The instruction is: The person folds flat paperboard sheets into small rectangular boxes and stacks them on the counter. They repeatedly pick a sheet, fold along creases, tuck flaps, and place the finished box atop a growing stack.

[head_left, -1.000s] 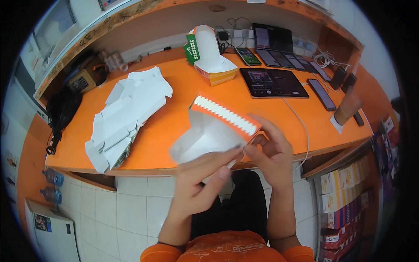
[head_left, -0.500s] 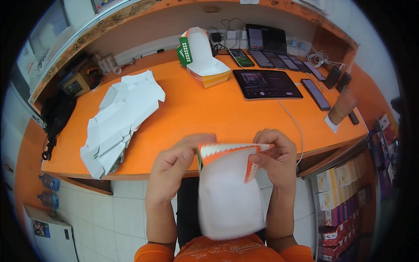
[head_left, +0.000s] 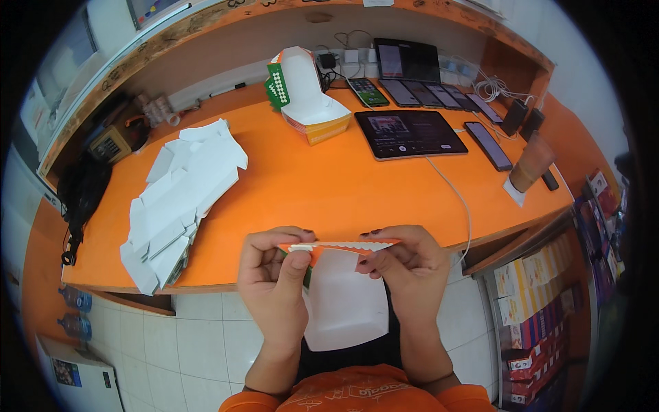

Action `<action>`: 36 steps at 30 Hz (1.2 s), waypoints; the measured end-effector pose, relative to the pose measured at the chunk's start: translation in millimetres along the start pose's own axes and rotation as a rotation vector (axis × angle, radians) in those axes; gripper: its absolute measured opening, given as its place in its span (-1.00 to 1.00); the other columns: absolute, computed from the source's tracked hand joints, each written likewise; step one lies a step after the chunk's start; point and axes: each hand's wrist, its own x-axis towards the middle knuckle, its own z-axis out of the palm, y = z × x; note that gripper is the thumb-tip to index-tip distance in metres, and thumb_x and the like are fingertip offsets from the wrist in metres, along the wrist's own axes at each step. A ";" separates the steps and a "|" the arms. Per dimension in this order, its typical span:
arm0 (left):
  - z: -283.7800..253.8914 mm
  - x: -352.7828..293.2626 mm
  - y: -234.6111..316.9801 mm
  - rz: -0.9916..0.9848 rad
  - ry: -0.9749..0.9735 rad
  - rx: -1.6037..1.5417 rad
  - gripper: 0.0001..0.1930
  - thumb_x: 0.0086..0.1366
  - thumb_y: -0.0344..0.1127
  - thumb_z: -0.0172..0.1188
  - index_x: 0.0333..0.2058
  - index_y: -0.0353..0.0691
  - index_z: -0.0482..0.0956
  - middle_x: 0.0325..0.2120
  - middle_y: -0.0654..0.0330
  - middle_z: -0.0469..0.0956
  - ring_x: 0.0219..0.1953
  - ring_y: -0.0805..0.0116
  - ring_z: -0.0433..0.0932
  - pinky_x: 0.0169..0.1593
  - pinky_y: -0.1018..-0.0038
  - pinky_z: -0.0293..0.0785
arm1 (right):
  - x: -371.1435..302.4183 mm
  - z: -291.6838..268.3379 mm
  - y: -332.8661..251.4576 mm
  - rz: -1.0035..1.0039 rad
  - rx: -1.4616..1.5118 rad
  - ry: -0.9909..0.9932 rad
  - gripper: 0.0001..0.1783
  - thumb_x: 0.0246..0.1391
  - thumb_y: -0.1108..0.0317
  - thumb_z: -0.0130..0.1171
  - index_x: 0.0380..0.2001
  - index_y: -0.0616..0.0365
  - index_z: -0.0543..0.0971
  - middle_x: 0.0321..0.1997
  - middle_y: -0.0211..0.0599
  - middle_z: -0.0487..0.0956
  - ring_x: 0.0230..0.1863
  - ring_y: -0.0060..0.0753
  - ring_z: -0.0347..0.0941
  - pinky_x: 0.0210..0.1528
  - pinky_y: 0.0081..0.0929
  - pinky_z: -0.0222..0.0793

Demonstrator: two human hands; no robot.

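Between my hands is a partly folded cardboard food box point(head_left: 347, 302), white inside, with orange and green patterned edges. My left hand point(head_left: 278, 281) pinches its far left corner, thumb on the inner side. The far right corner is pinched by my right hand point(head_left: 408, 271), fingers closed over the flap there. The box hangs over my lap, just off the table's near edge. On the table, a folded box point(head_left: 319, 117) stands with its lid raised, green and orange outside. A pile of flat white box blanks point(head_left: 182, 199) lies to the left.
On the orange table point(head_left: 295, 192) rest a tablet point(head_left: 410, 134), several phones point(head_left: 487, 145) and an open laptop point(head_left: 408, 62) with cables. A brown drink cup point(head_left: 532, 165) stands near the right edge. A black bag point(head_left: 82, 185) lies far left. Shelves of packages point(head_left: 535, 295) are at right.
My left hand has closed on the box's left corner, its fingers no longer smeared by motion. The right hand has moved slightly left and down, and the box's far edge now lies flatter.
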 end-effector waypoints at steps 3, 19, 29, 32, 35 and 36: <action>2.6 0.8 -4.0 0.068 0.060 0.022 -0.76 0.29 -0.30 0.28 -0.32 -0.27 0.38 -0.36 0.10 0.55 -0.27 0.40 0.50 -0.15 0.55 0.41 | -5.7 12.2 -0.3 -0.035 0.029 0.072 -0.70 0.01 0.63 0.30 -0.14 0.34 0.58 -0.26 -0.15 0.65 -0.33 -0.50 0.63 -0.34 -0.69 0.49; 21.3 -7.6 25.8 0.236 0.002 0.261 -0.70 0.31 -0.47 0.14 -0.55 -0.19 0.22 -0.61 0.29 0.36 -0.52 0.56 0.22 -0.39 0.60 0.17 | -6.3 7.4 -29.9 0.014 0.063 0.003 -0.75 0.07 0.46 0.33 -0.24 0.22 0.46 -0.35 -0.33 0.56 -0.38 -0.67 0.37 -0.28 -0.66 0.27; 21.3 107.4 22.0 -0.044 0.232 -0.168 -0.69 0.42 -0.21 0.10 -0.51 -0.14 0.32 -0.56 0.40 0.40 -0.51 0.69 0.37 -0.38 0.64 0.38 | 39.3 -9.9 1.7 0.373 0.287 -0.360 0.08 -0.18 0.22 0.49 0.37 0.13 0.11 0.36 -0.04 0.19 0.37 -0.14 0.14 0.33 -0.23 0.16; 14.7 100.7 20.6 -0.065 0.251 -0.224 -0.73 0.42 -0.19 0.10 -0.46 -0.15 0.35 -0.50 0.35 0.48 -0.46 0.67 0.45 -0.33 0.62 0.45 | 33.5 -6.2 12.8 0.407 0.659 -0.353 0.12 -0.24 0.21 0.44 0.38 0.05 0.06 0.37 -0.13 0.15 0.38 -0.17 0.09 0.35 -0.24 0.11; 8.3 86.8 22.1 -0.052 0.330 -0.240 -0.76 0.43 -0.17 0.09 -0.39 -0.16 0.38 -0.44 0.32 0.52 -0.39 0.64 0.50 -0.27 0.59 0.48 | 10.9 7.3 23.1 0.422 0.657 -0.286 0.14 -0.30 0.16 0.44 0.36 -0.02 0.04 0.35 -0.15 0.12 0.37 -0.18 0.10 0.33 -0.29 0.13; 6.5 83.1 22.7 -0.043 0.354 -0.241 -0.76 0.43 -0.16 0.09 -0.36 -0.17 0.39 -0.42 0.31 0.53 -0.37 0.62 0.51 -0.25 0.59 0.49 | 3.0 9.8 25.1 0.412 0.630 -0.270 0.13 -0.31 0.15 0.45 0.34 -0.03 0.06 0.35 -0.15 0.12 0.36 -0.18 0.10 0.31 -0.30 0.13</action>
